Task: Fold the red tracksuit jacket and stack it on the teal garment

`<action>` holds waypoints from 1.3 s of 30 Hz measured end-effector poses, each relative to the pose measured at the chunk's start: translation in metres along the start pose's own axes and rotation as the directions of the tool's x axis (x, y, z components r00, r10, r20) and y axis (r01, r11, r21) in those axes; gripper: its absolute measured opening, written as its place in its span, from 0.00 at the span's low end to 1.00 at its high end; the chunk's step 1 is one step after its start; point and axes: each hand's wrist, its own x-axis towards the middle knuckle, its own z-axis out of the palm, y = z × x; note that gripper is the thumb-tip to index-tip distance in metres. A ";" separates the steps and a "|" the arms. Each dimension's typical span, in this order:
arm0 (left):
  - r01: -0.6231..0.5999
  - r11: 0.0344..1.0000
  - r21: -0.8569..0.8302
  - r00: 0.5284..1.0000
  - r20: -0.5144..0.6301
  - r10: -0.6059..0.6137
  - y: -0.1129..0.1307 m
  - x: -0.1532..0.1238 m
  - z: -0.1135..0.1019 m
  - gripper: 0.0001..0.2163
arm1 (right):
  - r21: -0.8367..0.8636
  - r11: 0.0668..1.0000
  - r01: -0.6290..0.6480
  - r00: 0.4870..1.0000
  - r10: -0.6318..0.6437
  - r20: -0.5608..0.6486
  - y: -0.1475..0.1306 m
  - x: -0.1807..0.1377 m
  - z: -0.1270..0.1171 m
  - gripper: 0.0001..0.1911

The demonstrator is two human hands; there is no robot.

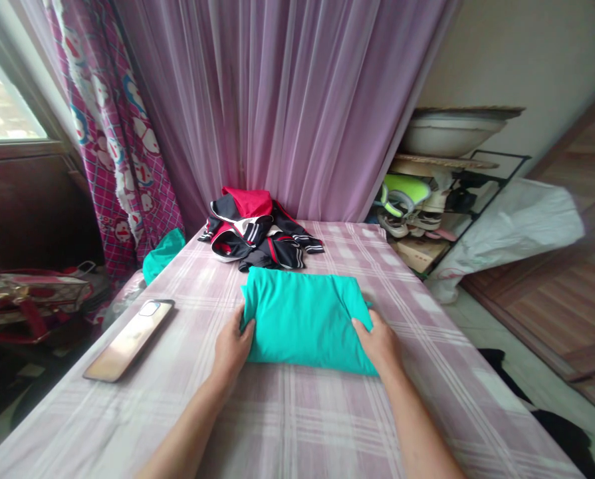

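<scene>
A folded teal garment [304, 318] lies in the middle of the checked pink tablecloth [297, 419]. My left hand [231, 347] grips its near left corner, thumb on top and fingers tucked under the fabric. On the near right corner, my right hand [381, 343] holds the edge the same way. Both hands are closed on the cloth.
A black, red and white jacket [257, 233] lies crumpled at the far end of the table. A phone [130, 339] rests face up at the left. A rack with shoes [417, 206] and a white bag [516, 226] stand to the right. Curtains hang behind.
</scene>
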 end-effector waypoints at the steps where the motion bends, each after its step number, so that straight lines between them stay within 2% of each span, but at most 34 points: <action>1: 0.000 1.000 -0.024 1.000 -0.011 0.000 0.004 0.001 0.000 0.23 | -0.001 1.000 0.010 1.000 -0.010 -0.024 -0.003 0.000 -0.001 0.21; 6: -0.103 0.987 -0.122 0.995 -0.025 0.100 0.038 0.020 0.001 0.21 | 0.027 0.996 0.086 0.988 -0.082 -0.134 -0.015 0.020 -0.024 0.23; 11: -0.249 0.951 -0.183 0.968 -0.051 0.244 0.103 0.077 0.025 0.20 | -0.048 0.987 0.151 0.933 -0.158 -0.324 -0.021 0.080 -0.078 0.23; 14: -0.357 0.901 -0.247 0.934 -0.103 0.342 0.153 0.129 0.052 0.21 | -0.115 0.982 0.149 0.884 -0.184 -0.429 -0.021 0.134 -0.119 0.22; 17: -0.429 0.843 -0.325 0.903 -0.118 0.414 0.195 0.184 0.089 0.22 | -0.166 0.979 0.116 0.847 -0.185 -0.498 -0.018 0.195 -0.154 0.23; 20: -0.331 0.882 -0.337 0.937 -0.003 0.350 0.209 0.219 0.131 0.24 | -0.166 0.986 0.033 0.866 -0.111 -0.488 -0.005 0.247 -0.162 0.26; 22: -0.212 0.933 -0.292 0.963 0.103 0.251 0.195 0.222 0.158 0.28 | -0.149 0.988 -0.046 0.908 -0.021 -0.418 0.008 0.268 -0.144 0.31; 24: -0.146 0.959 -0.244 0.966 0.172 0.191 0.168 0.210 0.177 0.30 | -0.144 0.984 -0.103 0.956 0.058 -0.289 0.021 0.272 -0.108 0.34; 26: -0.120 0.970 -0.209 0.959 0.228 0.168 0.134 0.186 0.184 0.30 | -0.160 0.982 -0.100 0.991 0.084 -0.108 0.033 0.260 -0.063 0.32; 28: -0.182 0.966 -0.183 0.934 0.274 0.228 0.101 0.156 0.178 0.28 | -0.195 0.979 -0.058 0.996 0.071 0.058 0.041 0.240 -0.022 0.31; 30: -0.289 0.940 -0.180 0.892 0.305 0.332 0.074 0.123 0.159 0.27 | -0.237 0.971 -0.031 0.998 0.044 0.050 0.045 0.219 0.007 0.29; 32: -0.351 0.923 -0.159 0.877 0.290 0.383 0.052 0.092 0.132 0.24 | -0.259 0.966 -0.006 1.000 0.012 0.019 0.047 0.201 0.020 0.28; 36: -0.369 0.922 -0.120 0.888 0.247 0.388 0.020 0.034 0.072 0.20 | -0.281 0.960 0.016 0.999 -0.001 0.053 0.039 0.174 0.019 0.27; 39: -0.349 0.932 -0.100 0.912 0.191 0.362 0.002 0.005 0.039 0.18 | -0.283 0.957 0.063 0.997 -0.048 0.060 0.016 0.158 0.012 0.29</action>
